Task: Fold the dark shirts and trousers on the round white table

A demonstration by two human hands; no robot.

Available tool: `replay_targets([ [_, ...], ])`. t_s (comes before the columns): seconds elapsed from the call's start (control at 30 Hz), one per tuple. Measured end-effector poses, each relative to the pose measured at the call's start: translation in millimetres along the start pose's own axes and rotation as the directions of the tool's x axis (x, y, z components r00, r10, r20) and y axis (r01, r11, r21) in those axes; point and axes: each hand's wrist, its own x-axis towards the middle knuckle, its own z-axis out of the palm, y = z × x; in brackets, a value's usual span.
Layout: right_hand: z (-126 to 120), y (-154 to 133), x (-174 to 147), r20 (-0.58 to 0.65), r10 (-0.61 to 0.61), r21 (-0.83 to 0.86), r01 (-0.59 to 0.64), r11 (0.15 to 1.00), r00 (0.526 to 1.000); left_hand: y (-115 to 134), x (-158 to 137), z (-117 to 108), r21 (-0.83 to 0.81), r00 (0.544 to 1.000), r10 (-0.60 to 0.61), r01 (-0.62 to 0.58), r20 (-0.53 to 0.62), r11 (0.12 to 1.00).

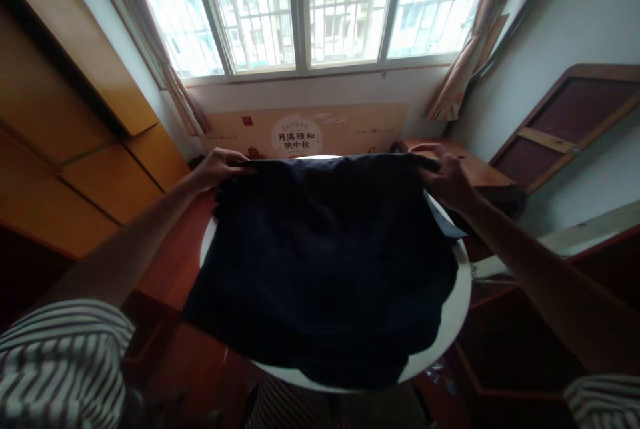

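A dark navy piece of cloth (320,269), perhaps a garment, is stretched out wide between my two hands. My left hand (227,167) pinches its upper left corner. At the upper right corner, my right hand (443,172) is closed on the fabric. Its top edge is pulled nearly straight, while the lower part hangs and spreads over a round white table (457,309). The cloth hides most of the tabletop. Its exact kind is too dark to make out.
Beyond the table, a printed beige board (350,125) stands under a barred window (300,9). Wooden cabinets (75,135) line the left side. To the right are a small wooden table (483,162) and a wood-framed panel (565,122) against the wall. A pale blue item (445,219) lies at the table's right edge.
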Motion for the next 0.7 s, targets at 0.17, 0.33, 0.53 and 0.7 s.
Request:
replay_targets([
  [0.17, 69, 9, -41, 0.196, -0.095, -0.215, 0.138, 0.967, 0.976, -51, -18, 83, 0.143, 0.991, 0.129, -0.133, 0.039, 0.981],
  [0.33, 113, -39, -130, 0.608, -0.208, -0.129, 0.354, 0.926, 0.766, -22, -104, 162, 0.185, 0.929, 0.271, -0.321, 0.252, 0.929],
  [0.53, 97, -36, -196, 0.672, -0.209, -0.121, 0.384, 0.915, 0.71, -19, -189, 169, 0.318, 0.882, 0.219, -0.367, 0.417, 0.874],
  [0.7, 63, -16, -201, 0.629, -0.34, -0.004, 0.44, 0.898, 0.699, -47, -212, 140, 0.296, 0.889, 0.36, -0.438, 0.283, 0.849],
])
